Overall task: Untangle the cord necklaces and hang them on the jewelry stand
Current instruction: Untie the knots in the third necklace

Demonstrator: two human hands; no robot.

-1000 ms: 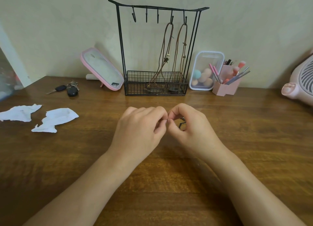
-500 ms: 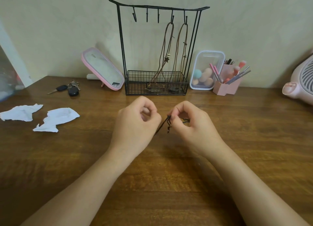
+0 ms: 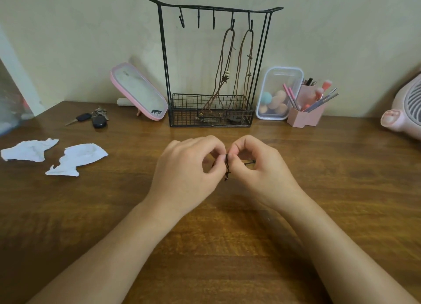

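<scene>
While both hands work close together just above the bench (image 3: pixel 205 246), the task looks partly done. The left hand (image 3: pixel 189 167) and the right hand (image 3: pixel 262 167) each pinch a dark cord necklace (image 3: pixel 227 167) between thumb and curled fingertips, and the two pinches almost touch. A short knotted length of the cord dangles between them, and a thin strand shows just past the right hand's fingers. I cannot tell how much cord lies hidden under the palms, or whether more than one cord is caught up there. Judging by the tight bunch at the pinch, this one is not yet free of its tangle.

Beyond the hands, straight ahead against the wall, the jewelry stand (image 3: pixel 214 7) already carries two brown necklaces. The star necklace (image 3: pixel 225 79) and the knotted necklace (image 3: pixel 250 57) hang from the two hooks on the right-hand side, and their tails fall into the wire basket (image 3: pixel 193 112) at the foot. Three empty hooks (image 3: pixel 198 18) wait on the left-hand side.

So two seem hung and at least one remains. It needs loosening, opening into a loop, and carrying forward to a free hook.
</scene>
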